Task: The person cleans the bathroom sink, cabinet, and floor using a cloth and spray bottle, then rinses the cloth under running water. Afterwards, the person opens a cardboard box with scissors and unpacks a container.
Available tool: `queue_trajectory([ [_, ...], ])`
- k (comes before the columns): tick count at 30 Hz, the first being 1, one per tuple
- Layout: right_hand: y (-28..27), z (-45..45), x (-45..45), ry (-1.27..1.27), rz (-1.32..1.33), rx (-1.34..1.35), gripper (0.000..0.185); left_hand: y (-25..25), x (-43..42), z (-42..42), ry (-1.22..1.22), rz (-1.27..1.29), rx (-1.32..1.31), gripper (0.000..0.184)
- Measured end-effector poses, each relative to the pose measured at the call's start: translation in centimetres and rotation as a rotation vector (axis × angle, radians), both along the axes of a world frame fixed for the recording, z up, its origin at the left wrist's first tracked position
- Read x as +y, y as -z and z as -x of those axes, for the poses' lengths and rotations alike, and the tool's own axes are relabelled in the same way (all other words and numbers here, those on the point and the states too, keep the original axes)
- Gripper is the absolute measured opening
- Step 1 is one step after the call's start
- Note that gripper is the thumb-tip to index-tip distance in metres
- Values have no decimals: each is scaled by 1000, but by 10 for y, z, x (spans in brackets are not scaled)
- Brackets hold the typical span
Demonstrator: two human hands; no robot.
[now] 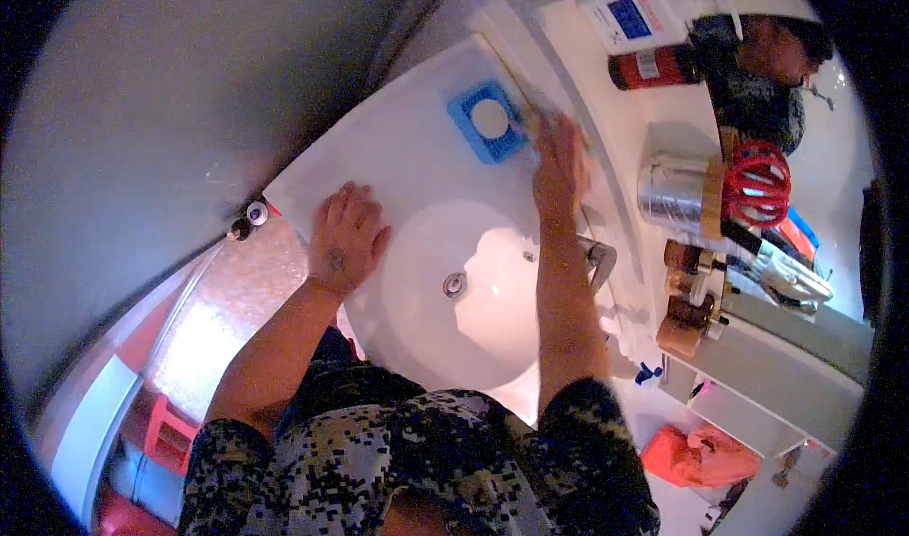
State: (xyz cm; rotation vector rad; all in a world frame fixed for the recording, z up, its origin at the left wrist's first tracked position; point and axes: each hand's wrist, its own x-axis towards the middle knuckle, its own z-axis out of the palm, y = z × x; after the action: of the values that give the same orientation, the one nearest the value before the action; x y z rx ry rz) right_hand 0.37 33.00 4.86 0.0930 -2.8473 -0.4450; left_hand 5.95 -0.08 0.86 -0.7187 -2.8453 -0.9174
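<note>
My left hand (pixel 347 236) lies on the front edge of the white washbasin counter (pixel 407 129), fingers spread a little and nothing in them. On the far side my right hand (pixel 561 162) is at the counter's back edge near the wall ledge, its fingers smeared by motion. Something pale seems to be at its fingertips, too blurred to name. Beside that hand sits a blue square holder (pixel 489 122) with a round white piece in its middle. The round basin (pixel 407 299) with a metal drain (pixel 455 285) lies between my forearms.
A metal faucet (pixel 598 263) stands beside my right forearm. The ledge holds a dark red bottle (pixel 653 66), a white box (pixel 632 20), a silver container (pixel 670 190), a red slotted item (pixel 757 184) and brown bottles (pixel 686 311). A mirror shows a person's reflection.
</note>
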Motion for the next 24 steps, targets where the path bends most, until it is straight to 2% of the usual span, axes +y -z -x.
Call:
queue_trajectory([
  [1, -1, -27, -2, 241, 131, 9, 43, -1, 1, 0, 14, 2, -27, 32],
  [4, 5, -44, -7, 278, -108, 219, 43, -2, 0, 2, 41, -9, -43, 32],
  [7, -4, 0, -11, 361, 496, 245, 43, -2, 0, 1, 51, 1, -73, 32],
  [9, -2, 50, -9, 124, 177, 86, 43, -2, 0, 1, 47, -2, -86, 32],
  [11, -10, 110, -23, -234, -71, 121, 45, -5, -1, 2, 34, -29, -59, 31],
  [13, -30, 168, -64, -427, -63, 169, 43, -1, 0, 1, 33, 3, -71, 30],
  [18, -69, 198, -111, -312, 740, -30, 42, -1, -2, 0, 28, 4, -69, 32],
  [19, -63, 193, -99, -350, 661, 186, 43, 1, -1, 0, 27, 6, -72, 33],
  [21, -55, 169, -66, -242, 736, 323, 43, -1, -1, -1, 33, -1, -97, 35],
  [24, -58, 134, -41, 188, 1192, 76, 39, 0, 0, 2, 30, -24, -96, 35],
])
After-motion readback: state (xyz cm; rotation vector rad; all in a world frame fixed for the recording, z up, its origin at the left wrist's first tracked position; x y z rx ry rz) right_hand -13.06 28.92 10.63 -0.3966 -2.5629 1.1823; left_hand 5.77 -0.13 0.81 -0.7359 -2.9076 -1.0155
